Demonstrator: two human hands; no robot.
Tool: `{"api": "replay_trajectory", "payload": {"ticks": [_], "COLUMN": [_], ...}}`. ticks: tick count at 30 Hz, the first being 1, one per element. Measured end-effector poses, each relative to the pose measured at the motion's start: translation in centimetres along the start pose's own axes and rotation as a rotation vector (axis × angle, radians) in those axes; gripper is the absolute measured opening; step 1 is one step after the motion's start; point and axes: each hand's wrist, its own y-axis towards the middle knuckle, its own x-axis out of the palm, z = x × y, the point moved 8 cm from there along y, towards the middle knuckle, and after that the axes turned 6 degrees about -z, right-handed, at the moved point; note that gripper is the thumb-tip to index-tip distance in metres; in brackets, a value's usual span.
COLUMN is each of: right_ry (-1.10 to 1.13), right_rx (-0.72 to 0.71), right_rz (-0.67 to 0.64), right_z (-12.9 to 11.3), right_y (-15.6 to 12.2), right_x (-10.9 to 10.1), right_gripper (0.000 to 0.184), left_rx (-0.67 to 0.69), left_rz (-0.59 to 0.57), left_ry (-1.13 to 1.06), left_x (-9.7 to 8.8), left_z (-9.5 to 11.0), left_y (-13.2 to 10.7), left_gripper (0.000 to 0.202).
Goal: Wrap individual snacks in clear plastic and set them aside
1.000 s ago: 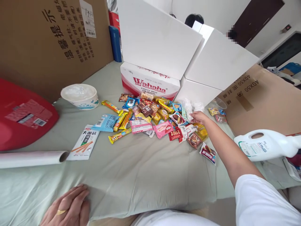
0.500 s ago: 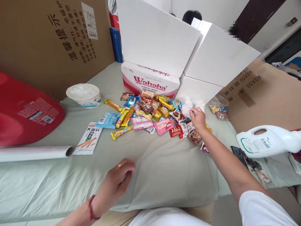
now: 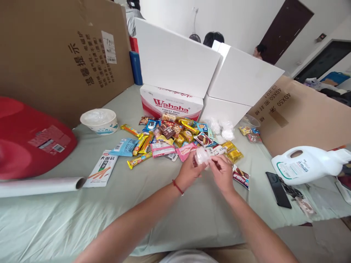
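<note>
Between my two hands is a small wad of clear, crumpled plastic (image 3: 201, 155), which looks like a rolled-up thin bag. My left hand (image 3: 190, 170) is closed around its left side. The fingertips of my right hand (image 3: 222, 171) pinch its right edge. Just beyond lies a heap of wrapped snacks, with a pink packet (image 3: 185, 151) partly behind my left hand and yellow packets (image 3: 233, 152) beside my right. A dark red snack packet (image 3: 241, 177) lies right of my right wrist. More crumpled clear plastic (image 3: 227, 129) sits behind the heap.
A Wahaha carton (image 3: 171, 104) with white flaps stands behind the snacks. On the left are a paper bowl (image 3: 98, 128), a red jug (image 3: 35, 138), a white roll (image 3: 41, 186) and a flat snack pack (image 3: 101, 170). A white bottle (image 3: 307, 164) and a phone (image 3: 278, 190) lie right.
My right hand has come back from the plastic behind the heap with a wad of it. My left hand has moved up and right and now grips the wad too.
</note>
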Motion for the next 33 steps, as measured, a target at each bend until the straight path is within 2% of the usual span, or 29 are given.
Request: {"api": "replay_trajectory", "payload": {"ticks": [1,4,6,7,9,11,13,15,17,19,21,23,25,28,31,33], "right_ry": [0.106,0.464,0.641,0.701,0.768,0.79,0.79,0.769,0.735,0.696,0.644,0.574,0.53,0.564,0.528,0.451], "right_rx": [0.071,0.313,0.453,0.504,0.549,0.533,0.493,0.461,0.442,0.435,0.449,0.478,0.485,0.449,0.441,0.449], "right_rz": [0.065,0.398,0.571,0.617,0.65,0.65,0.643,0.637,0.619,0.568,0.463,0.291,0.078,-0.158,-0.224,-0.258], "right_z": [0.9,4.7,6.9,7.6,8.1,7.7,6.9,6.4,6.3,6.4,6.4,6.0,5.2,3.9,3.8,4.1], "right_y": [-1.2,-4.9,-7.2,-8.0,-8.7,-8.6,-8.1,-7.9,-8.0,-8.5,-9.0,-9.4,-9.3,-8.7,-7.7,-7.3], "right_x": [-1.0,-5.5,-8.2,-9.2,-10.7,-11.7,-12.2,-12.2,-11.4,-9.7,-6.8,-3.3,0.2,3.7,4.6,4.7], "right_gripper": [0.016,0.026,0.034,0.038,0.043,0.045,0.044,0.041,0.038,0.036,0.036,0.036,0.035,0.042,0.052,0.042], "left_rx": [0.01,-0.016,-0.028,-0.032,-0.045,-0.059,-0.091,-0.051,-0.055,-0.164,-0.307,-0.401,-0.373,-0.207,-0.086,-0.07], "left_rz": [-0.013,-0.034,-0.045,-0.05,-0.052,-0.063,0.012,0.023,-0.051,-0.078,-0.089,-0.095,-0.03,0.084,0.058,0.043], "left_ry": [0.009,0.004,-0.05,-0.097,-0.213,-0.326,-0.3,-0.207,-0.135,-0.14,-0.23,-0.284,-0.253,-0.078,0.026,-0.069], "left_x": [0.3,1.0,2.2,3.0,5.0,6.9,7.2,6.8,6.4,5.4,4.5,3.8,2.3,-0.6,-2.2,-3.0], "left_z": [-0.6,-2.5,-2.5,-2.0,-0.2,2.0,3.5,4.2,2.9,-0.2,-3.6,-6.0,-7.0,-6.4,-5.6,-5.6], "left_y": [0.0,0.1,0.9,1.8,4.4,7.3,9.0,8.5,5.8,1.9,-1.9,-4.3,-5.1,-4.5,-3.7,-3.2], "left_gripper": [0.062,0.041,0.034,0.032,0.033,0.041,0.049,0.05,0.048,0.055,0.066,0.07,0.064,0.046,0.04,0.044]}}
